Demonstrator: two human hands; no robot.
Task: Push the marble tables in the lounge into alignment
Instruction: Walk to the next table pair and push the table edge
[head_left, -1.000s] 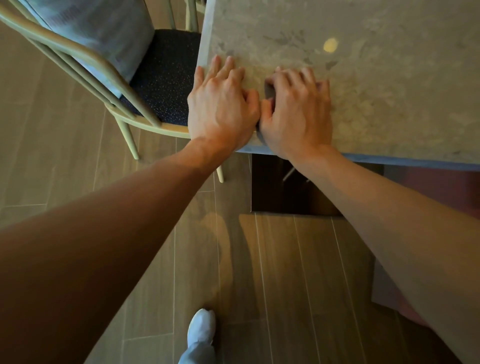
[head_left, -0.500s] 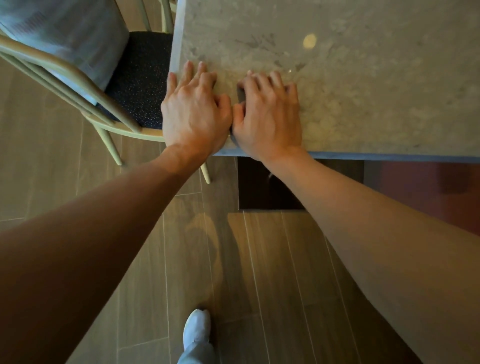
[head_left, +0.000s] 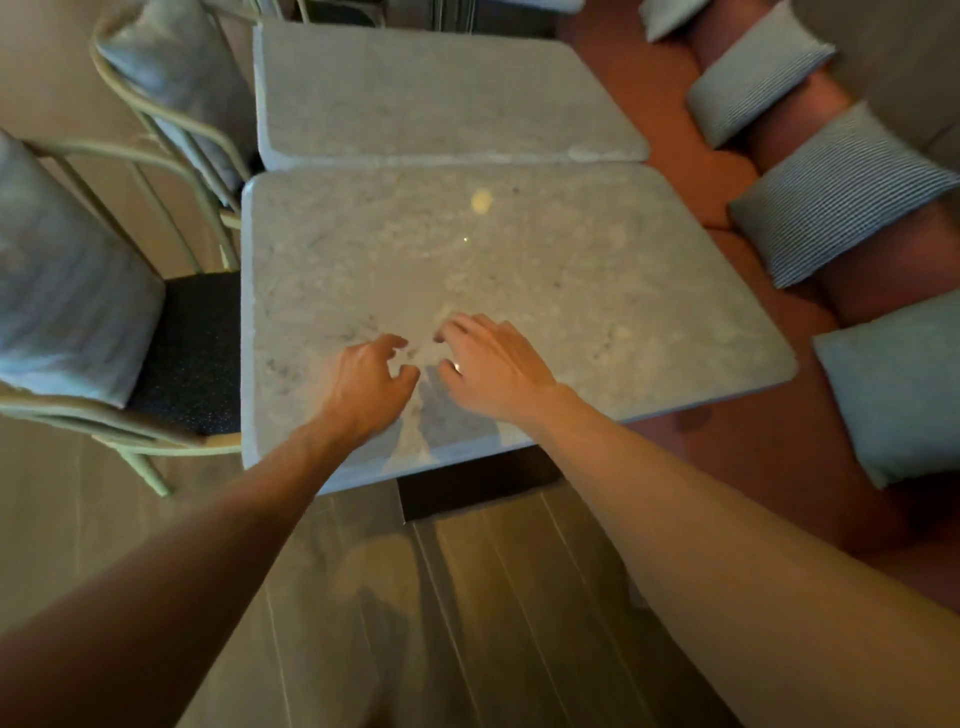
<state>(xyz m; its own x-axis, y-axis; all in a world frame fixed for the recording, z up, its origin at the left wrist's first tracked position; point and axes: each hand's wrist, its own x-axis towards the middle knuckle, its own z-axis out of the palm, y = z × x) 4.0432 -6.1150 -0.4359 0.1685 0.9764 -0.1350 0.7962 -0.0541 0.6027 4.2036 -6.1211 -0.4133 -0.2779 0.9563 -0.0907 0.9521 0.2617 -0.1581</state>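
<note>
Chair (head_left: 171, 332) at 9 o'clock: pale bent-tube frame, black speckled seat, grey cushion, cut off at edge. Near desk (head_left: 571, 291): veined marble slab, rounded corners, centre. Far desk (head_left: 441, 93) at 12 o'clock, edges nearly touching. Left hand (head_left: 363, 387), right hand (head_left: 493, 369): fingers loosely curled, holding nothing, contact with marble unclear. Ribbed cushions (head_left: 836, 200) at 2 o'clock.

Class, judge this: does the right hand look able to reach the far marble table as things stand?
Probably yes: the right hand hovers over the near marble table, whose bare top leaves a free path to the far marble table.

Grey-veined marble table (head_left: 571, 291); black speckled chair seat (head_left: 192, 343); blue-striped cushions (head_left: 836, 197).
</note>
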